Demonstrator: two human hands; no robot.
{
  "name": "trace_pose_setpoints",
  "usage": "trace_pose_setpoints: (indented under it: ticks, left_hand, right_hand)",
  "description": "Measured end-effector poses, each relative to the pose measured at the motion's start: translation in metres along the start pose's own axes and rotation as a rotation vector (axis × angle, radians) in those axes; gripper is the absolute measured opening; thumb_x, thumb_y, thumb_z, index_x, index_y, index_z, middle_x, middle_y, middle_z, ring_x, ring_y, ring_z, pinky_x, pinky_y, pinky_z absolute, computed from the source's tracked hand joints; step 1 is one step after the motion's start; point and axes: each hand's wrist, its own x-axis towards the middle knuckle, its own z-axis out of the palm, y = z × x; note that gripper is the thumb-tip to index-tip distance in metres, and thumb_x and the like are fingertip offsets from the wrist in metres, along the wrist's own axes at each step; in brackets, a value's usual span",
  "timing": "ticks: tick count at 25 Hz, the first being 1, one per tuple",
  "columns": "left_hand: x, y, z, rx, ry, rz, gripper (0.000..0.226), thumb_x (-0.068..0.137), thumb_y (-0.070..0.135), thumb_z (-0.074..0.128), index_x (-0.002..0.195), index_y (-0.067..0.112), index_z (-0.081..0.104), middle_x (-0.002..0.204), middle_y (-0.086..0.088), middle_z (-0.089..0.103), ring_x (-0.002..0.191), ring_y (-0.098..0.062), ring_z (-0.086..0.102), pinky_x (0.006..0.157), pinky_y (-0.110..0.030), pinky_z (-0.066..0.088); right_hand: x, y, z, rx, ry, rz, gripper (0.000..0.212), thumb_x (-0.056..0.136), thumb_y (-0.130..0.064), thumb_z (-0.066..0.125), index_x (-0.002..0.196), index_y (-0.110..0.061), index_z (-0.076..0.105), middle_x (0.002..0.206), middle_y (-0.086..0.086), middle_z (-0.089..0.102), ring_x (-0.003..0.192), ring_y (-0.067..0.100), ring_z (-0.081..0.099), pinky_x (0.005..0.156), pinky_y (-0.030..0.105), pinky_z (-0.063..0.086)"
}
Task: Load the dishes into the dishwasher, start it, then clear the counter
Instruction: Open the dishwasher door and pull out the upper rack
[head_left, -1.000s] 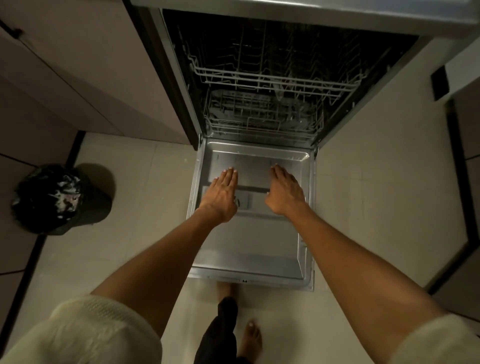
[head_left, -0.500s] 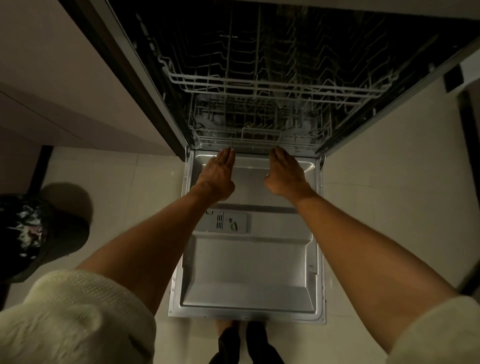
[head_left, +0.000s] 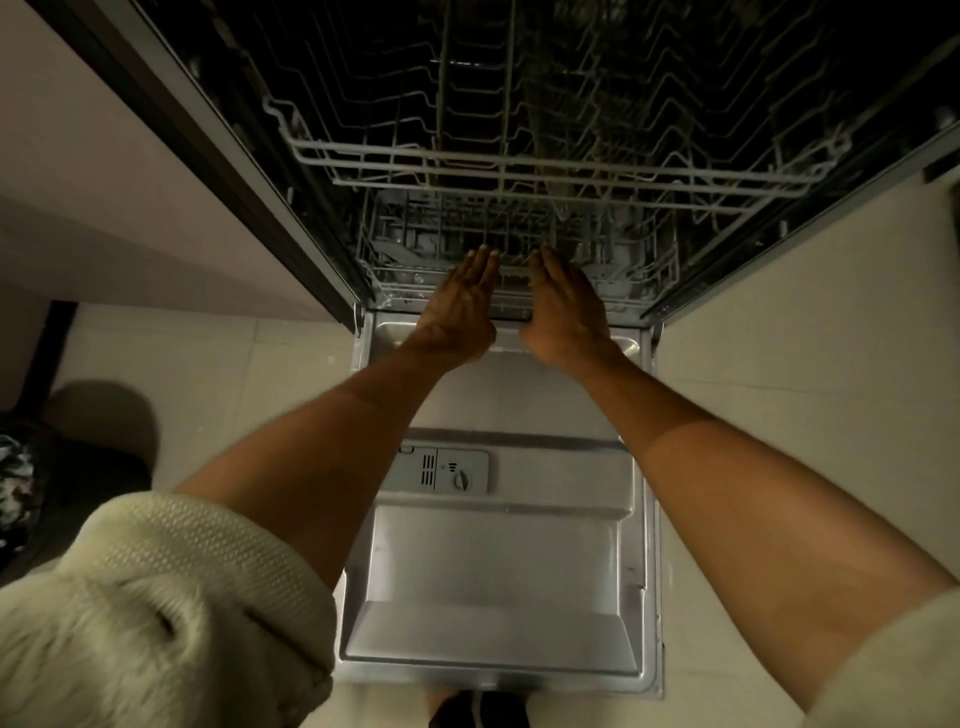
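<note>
Dishwasher (head_left: 519, 156) stood open, door (head_left: 493, 571) flat down near the person. Both hands reached to the lower rack (head_left: 415, 270) front edge; left hand (head_left: 462, 306) & right hand (head_left: 563, 306) had fingers straight, flat, gripping nothing. Upper rack (head_left: 545, 171) sat above, far side. Detergent dispenser (head_left: 444, 470) mid-door. No dishes in view.

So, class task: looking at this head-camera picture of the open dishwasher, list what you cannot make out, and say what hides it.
- Back of the upper rack, head view: lost in darkness, so whether dishes sit there is unclear.
- Fingertips of the left hand and right hand: whether they touch the lower rack is too dim to tell.
- Dark object on the floor: cut off by the left edge.
- Detergent dispenser markings: too small to read.
</note>
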Motion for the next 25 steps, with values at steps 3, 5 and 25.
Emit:
trace_pose_setpoints:
  ticks: [3,5,25]
  left_hand:
    - [-0.020,0.006,-0.013,0.096,0.120,0.089,0.084,0.088,0.002,0.041,0.157,0.012,-0.006,0.166,-0.007,-0.011,0.153,-0.019,-0.009,0.125,-0.034,-0.002]
    - [-0.033,0.008,-0.026,0.068,0.187,0.122,0.086,0.085,-0.001,0.041,0.158,0.011,-0.003,0.166,-0.008,-0.007,0.153,-0.019,-0.008,0.126,-0.036,-0.001]
    - [-0.063,0.015,-0.092,0.178,0.390,0.101,0.090,0.085,0.012,0.051,0.158,0.009,-0.001,0.166,-0.014,-0.003,0.153,-0.022,-0.008,0.121,-0.032,-0.016]
  right_hand:
    - [-0.017,0.001,-0.016,-0.058,0.049,-0.046,0.096,0.090,-0.023,0.068,0.160,-0.011,0.004,0.168,0.007,0.000,0.154,0.028,0.006,0.126,0.038,0.011]
    - [-0.027,0.000,-0.031,-0.066,0.085,-0.062,0.094,0.090,-0.022,0.067,0.160,-0.010,0.006,0.168,0.008,0.002,0.154,0.027,0.006,0.126,0.036,0.008]
    - [-0.043,-0.013,-0.120,-0.135,0.293,-0.080,0.094,0.077,-0.021,0.080,0.153,-0.003,0.028,0.151,0.016,0.035,0.136,0.035,0.036,0.114,0.043,0.032]
